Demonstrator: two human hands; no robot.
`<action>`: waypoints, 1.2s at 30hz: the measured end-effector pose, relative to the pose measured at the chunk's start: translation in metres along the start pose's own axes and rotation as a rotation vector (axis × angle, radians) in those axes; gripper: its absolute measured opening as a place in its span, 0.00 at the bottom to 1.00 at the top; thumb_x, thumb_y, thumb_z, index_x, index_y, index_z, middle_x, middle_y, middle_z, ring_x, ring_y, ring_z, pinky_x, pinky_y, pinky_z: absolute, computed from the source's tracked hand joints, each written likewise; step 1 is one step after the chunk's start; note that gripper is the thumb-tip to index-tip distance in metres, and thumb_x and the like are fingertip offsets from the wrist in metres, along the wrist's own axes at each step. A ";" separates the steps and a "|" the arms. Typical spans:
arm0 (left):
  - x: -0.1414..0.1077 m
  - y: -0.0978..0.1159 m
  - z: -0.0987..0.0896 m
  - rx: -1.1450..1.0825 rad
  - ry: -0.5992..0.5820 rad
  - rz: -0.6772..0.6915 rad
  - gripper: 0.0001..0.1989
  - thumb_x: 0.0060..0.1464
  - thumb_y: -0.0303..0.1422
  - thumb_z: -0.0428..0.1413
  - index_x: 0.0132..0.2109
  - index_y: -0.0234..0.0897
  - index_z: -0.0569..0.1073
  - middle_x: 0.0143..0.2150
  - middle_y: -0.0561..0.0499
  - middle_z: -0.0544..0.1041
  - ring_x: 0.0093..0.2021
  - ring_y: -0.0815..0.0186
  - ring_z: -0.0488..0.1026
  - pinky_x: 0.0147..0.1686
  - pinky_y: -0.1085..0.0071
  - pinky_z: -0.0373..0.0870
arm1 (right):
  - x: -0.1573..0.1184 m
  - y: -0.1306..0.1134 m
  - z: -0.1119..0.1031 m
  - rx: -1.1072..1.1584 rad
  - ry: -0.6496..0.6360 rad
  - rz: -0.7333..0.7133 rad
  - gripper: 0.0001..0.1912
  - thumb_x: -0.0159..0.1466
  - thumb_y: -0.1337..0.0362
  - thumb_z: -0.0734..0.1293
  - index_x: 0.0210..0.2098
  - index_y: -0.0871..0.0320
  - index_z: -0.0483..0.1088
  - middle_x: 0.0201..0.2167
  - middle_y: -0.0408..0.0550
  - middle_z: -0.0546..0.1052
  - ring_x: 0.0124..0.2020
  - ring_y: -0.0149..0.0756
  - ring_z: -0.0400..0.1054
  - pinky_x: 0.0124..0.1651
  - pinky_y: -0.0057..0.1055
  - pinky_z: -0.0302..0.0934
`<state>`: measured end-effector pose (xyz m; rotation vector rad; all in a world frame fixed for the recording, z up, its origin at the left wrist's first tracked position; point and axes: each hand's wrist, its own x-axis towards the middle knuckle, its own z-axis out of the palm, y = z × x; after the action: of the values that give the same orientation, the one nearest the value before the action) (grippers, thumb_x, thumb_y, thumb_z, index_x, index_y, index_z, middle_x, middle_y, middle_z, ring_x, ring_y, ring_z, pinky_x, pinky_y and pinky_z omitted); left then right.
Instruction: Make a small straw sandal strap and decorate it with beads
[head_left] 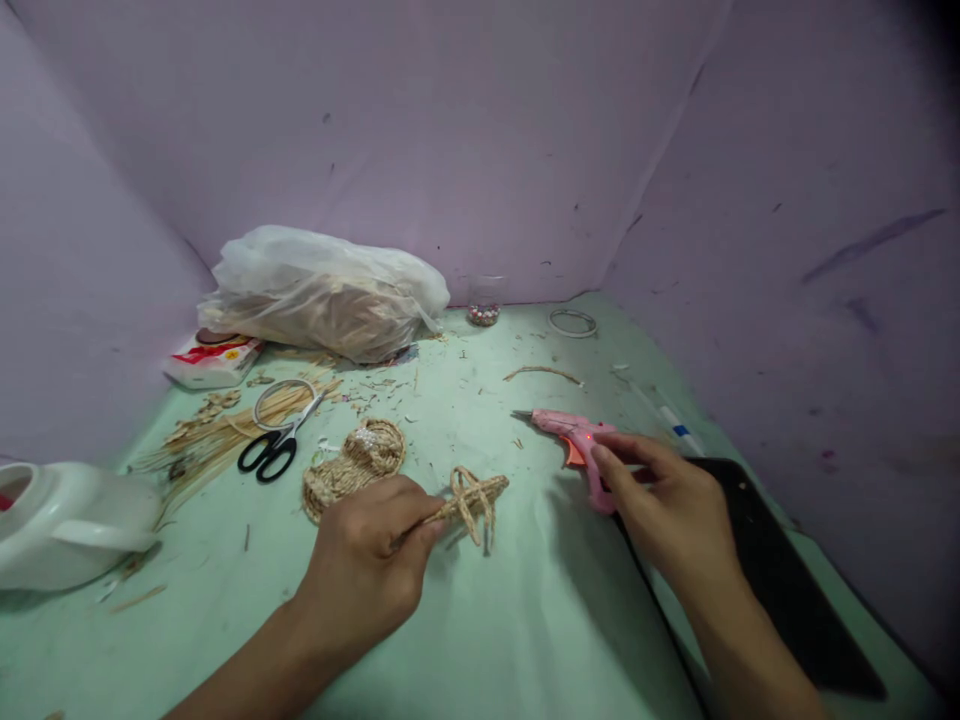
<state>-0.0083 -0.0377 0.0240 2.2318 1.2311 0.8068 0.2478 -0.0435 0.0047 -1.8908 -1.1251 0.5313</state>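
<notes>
My left hand (375, 560) pinches the stem of a braided straw piece (474, 498), whose loops stick out to the right over the green table. To the right, my right hand (667, 500) has its thumb and fingers on the handle of a pink glue gun (576, 438). The gun's nozzle points left, and a small red light shows on its body. Behind my left hand lies a coiled straw braid (352, 470). Black-handled scissors (279, 448) rest left of the coil, beside loose straw strands (217, 450).
A plastic bag (322, 295) lies at the back left by a red and white box (214, 360). A white jug (75, 525) stands at the left edge. Farther back are a clear jar of beads (484, 312) and a ring (572, 323). A black tray-like object (795, 580) lies right.
</notes>
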 end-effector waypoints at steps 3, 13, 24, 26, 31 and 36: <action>0.000 0.000 0.003 -0.028 0.004 0.045 0.09 0.54 0.27 0.52 0.34 0.35 0.77 0.25 0.50 0.73 0.26 0.68 0.69 0.26 0.73 0.64 | -0.013 -0.013 0.010 0.220 -0.301 -0.053 0.17 0.55 0.53 0.64 0.37 0.58 0.74 0.38 0.52 0.76 0.33 0.40 0.69 0.32 0.35 0.63; -0.001 -0.012 0.014 0.064 0.161 0.334 0.09 0.51 0.22 0.54 0.38 0.34 0.75 0.29 0.48 0.75 0.28 0.67 0.71 0.26 0.72 0.68 | -0.036 -0.015 0.032 0.507 -0.653 0.063 0.22 0.55 0.50 0.67 0.44 0.57 0.67 0.44 0.56 0.73 0.45 0.46 0.68 0.43 0.40 0.65; -0.003 -0.016 0.027 0.337 0.042 0.423 0.06 0.49 0.21 0.53 0.35 0.32 0.72 0.32 0.44 0.74 0.34 0.60 0.69 0.32 0.63 0.69 | -0.030 0.009 0.041 0.476 -0.613 -0.351 0.25 0.54 0.71 0.69 0.50 0.51 0.64 0.54 0.50 0.64 0.58 0.43 0.57 0.60 0.45 0.53; -0.003 -0.014 0.026 0.293 -0.058 0.386 0.06 0.50 0.23 0.52 0.34 0.33 0.73 0.32 0.45 0.73 0.33 0.60 0.69 0.32 0.63 0.68 | -0.029 0.014 0.044 0.463 -0.648 -0.379 0.24 0.56 0.72 0.67 0.51 0.50 0.64 0.55 0.50 0.64 0.59 0.42 0.57 0.61 0.46 0.52; 0.004 -0.019 0.021 0.203 0.040 0.159 0.13 0.52 0.23 0.49 0.44 0.30 0.71 0.44 0.40 0.73 0.45 0.58 0.68 0.45 0.60 0.67 | -0.030 0.011 0.047 0.528 -0.712 -0.298 0.24 0.58 0.72 0.65 0.53 0.51 0.62 0.55 0.51 0.65 0.58 0.42 0.59 0.61 0.45 0.52; 0.012 -0.029 0.025 0.121 -0.123 -0.107 0.19 0.52 0.26 0.47 0.52 0.29 0.68 0.50 0.40 0.72 0.51 0.56 0.67 0.51 0.57 0.63 | -0.030 0.008 0.048 0.545 -0.733 -0.280 0.24 0.58 0.71 0.63 0.54 0.51 0.61 0.57 0.51 0.65 0.58 0.41 0.58 0.61 0.44 0.52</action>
<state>-0.0031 -0.0161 -0.0096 2.2505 1.3587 0.5596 0.2031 -0.0491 -0.0305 -1.0515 -1.4753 1.2788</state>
